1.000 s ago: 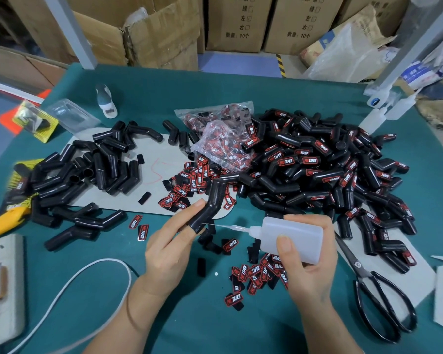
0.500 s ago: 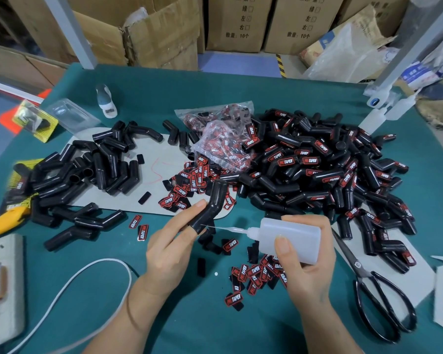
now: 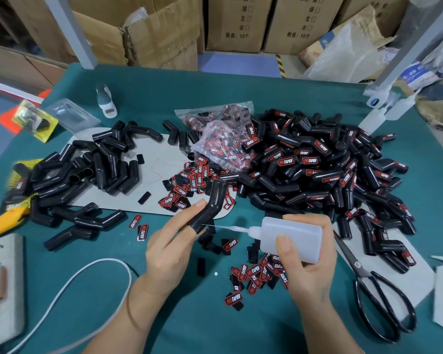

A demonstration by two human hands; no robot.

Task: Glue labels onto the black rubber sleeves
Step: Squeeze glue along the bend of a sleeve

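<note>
Green surface [image 3: 241,98] carries two heaps of sleeves: a large labelled heap [image 3: 330,169] beyond the right hand, a smaller unlabelled heap [image 3: 87,175] beyond the left hand. Left hand [image 3: 172,249], forearm angled inward, pinches one bent black sleeve [image 3: 210,205] slipped over a finger. Right hand [image 3: 304,261] clasps one glue bottle [image 3: 292,238], needle tip [image 3: 215,226] at the sleeve. Loose labels [image 3: 258,274] lie between hands; one pair of scissors [image 3: 379,297] right of right hand.
</note>
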